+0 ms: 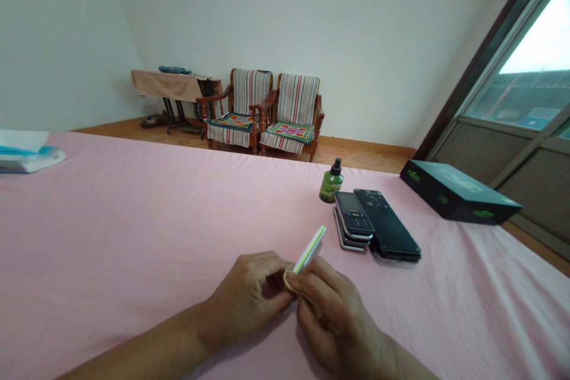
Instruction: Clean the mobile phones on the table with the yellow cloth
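In front of me, my left hand (pixel 249 291) and my right hand (pixel 333 314) meet over the pink cloth. Between them a slim flat thing (pixel 310 249), pale with a yellow-green stripe, points up and to the right, seen almost edge-on; its kind is unclear. The left fingers are closed about its lower end, which is mostly hidden. My right thumb and fingers pinch a small beige piece (pixel 287 281), perhaps cloth, against that same end. Beyond my right hand lie a stack of phones topped by a keypad phone (pixel 355 214) and larger dark phones (pixel 387 225).
A green spray bottle (pixel 331 182) stands behind the phones. At the right edge lies a black box (pixel 458 190); a white and blue packet (pixel 27 151) is at far left. Two wooden chairs (pixel 291 107) and a covered sewing table (pixel 169 84) are by the wall.
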